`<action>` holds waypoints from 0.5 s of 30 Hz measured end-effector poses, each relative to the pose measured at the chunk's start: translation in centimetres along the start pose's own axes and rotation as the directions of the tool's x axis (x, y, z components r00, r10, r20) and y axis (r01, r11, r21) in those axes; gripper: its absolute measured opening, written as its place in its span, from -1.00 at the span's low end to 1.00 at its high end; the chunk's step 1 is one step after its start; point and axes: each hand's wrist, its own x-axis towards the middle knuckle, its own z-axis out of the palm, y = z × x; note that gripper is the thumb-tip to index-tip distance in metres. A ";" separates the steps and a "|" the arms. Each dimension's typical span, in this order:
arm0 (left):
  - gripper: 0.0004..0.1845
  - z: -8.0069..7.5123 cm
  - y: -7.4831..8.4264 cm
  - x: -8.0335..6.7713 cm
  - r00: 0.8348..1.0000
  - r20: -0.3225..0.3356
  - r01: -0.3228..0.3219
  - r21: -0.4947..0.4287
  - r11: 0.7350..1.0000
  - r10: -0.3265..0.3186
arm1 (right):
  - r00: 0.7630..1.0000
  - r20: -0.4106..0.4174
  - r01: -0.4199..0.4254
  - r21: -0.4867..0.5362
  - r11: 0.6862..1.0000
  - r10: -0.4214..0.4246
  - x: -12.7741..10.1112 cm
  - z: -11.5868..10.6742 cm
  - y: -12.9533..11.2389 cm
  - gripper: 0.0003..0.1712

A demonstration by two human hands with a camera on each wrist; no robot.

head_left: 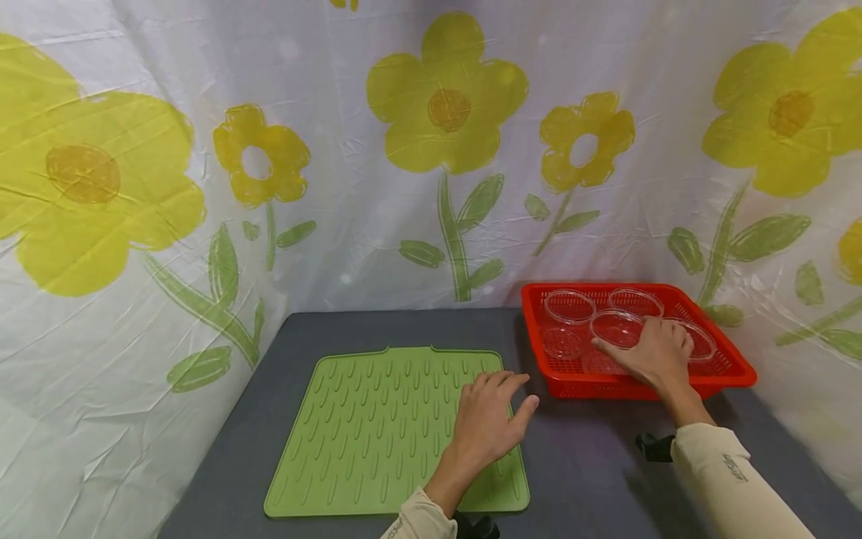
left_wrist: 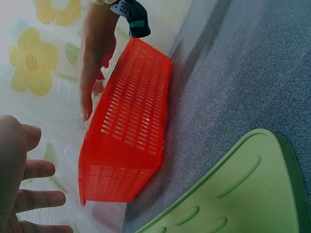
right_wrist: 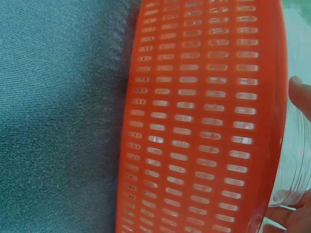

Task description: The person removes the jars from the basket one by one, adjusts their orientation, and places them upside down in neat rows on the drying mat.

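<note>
At the right, in the head view, my right hand (head_left: 656,355) reaches over a red slotted basket (head_left: 586,388). Its thumb and fingers pinch a clear round bowl (head_left: 616,329) at the rim. The right wrist view has this bowl (right_wrist: 294,160) between thumb and fingertips just past the basket's edge, partly cut off by the frame. Other clear round bowls (head_left: 570,307) stand inside the basket. My left hand (head_left: 486,419) hovers over the right side of a green drying mat (head_left: 370,434), fingers spread and holding nothing.
A dark grey tabletop (head_left: 566,464) lies under the mat and basket, with a strip of it between the two. Behind and along the sides hangs a white sheet (head_left: 350,247) printed with yellow flowers. The basket stands near the table's back right, close to the sheet.
</note>
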 end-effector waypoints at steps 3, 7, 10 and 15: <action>-0.58 0.0 0.0 0.0 1.000 -0.002 0.000 -0.001 1.000 0.000 | 1.000 -0.017 0.020 0.023 1.000 -0.020 -0.2 -0.1 -0.1 0.23; -0.57 -0.1 -0.1 0.0 1.000 -0.008 0.001 0.001 1.000 -0.001 | 0.999 -0.033 0.034 0.048 0.998 -0.032 -0.3 0.0 0.0 0.23; -0.57 -0.1 -0.2 0.0 1.000 -0.005 0.009 -0.001 1.000 -0.009 | 0.999 -0.034 0.037 0.063 0.997 -0.035 -0.3 -0.1 0.1 0.25; -0.56 -0.1 0.2 0.3 1.000 0.009 0.009 -0.017 1.000 -0.009 | 0.999 -0.024 0.034 0.073 0.997 -0.032 -0.5 -0.6 0.3 0.29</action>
